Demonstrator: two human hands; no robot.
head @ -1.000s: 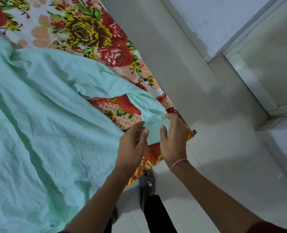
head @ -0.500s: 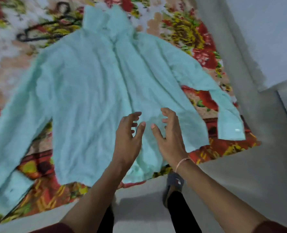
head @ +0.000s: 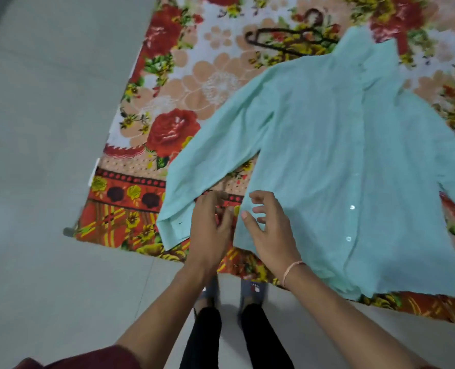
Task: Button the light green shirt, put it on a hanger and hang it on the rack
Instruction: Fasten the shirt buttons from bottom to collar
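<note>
The light green shirt (head: 335, 155) lies flat and front-up on a floral blanket, collar at the far end, its button placket running down the right of the middle with white buttons showing. Its left sleeve stretches toward the blanket's near left corner. A dark hanger (head: 287, 39) lies on the blanket just beyond the collar. My left hand (head: 210, 227) hovers over the gap between sleeve cuff and shirt body, fingers loosely apart, holding nothing. My right hand (head: 270, 230) is spread open over the shirt's lower left hem, holding nothing.
The floral blanket (head: 173, 102) covers a low surface whose near edge runs across in front of my feet (head: 253, 288). Grey tiled floor (head: 48, 155) spreads to the left and below. No rack is in view.
The view has swung left, so the shirt now sits to the right. Both hands have moved from the shirt's middle hem toward its left side near the sleeve.
</note>
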